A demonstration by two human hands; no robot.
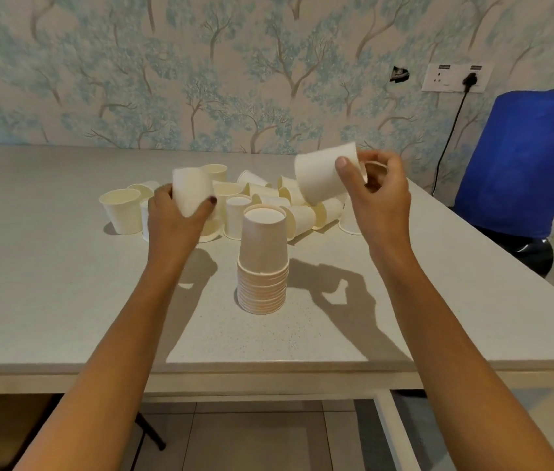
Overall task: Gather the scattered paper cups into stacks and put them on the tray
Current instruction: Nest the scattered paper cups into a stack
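Both arms reach forward over the table [65, 266]; the left hand [175, 217] grips an upturned cup [191, 192], the right hand [382, 195] a tilted cup [323, 175], either side of the stack [262, 260].

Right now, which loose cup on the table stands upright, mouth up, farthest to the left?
The cup at the pile's left edge, left of the left hand: it stands upright with its open mouth up, apart from the inverted stack.

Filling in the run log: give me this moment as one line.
left hand: holds cup | right hand: holds tilted cup | stack: upside down on table | loose cups: behind stack | tray: not visible
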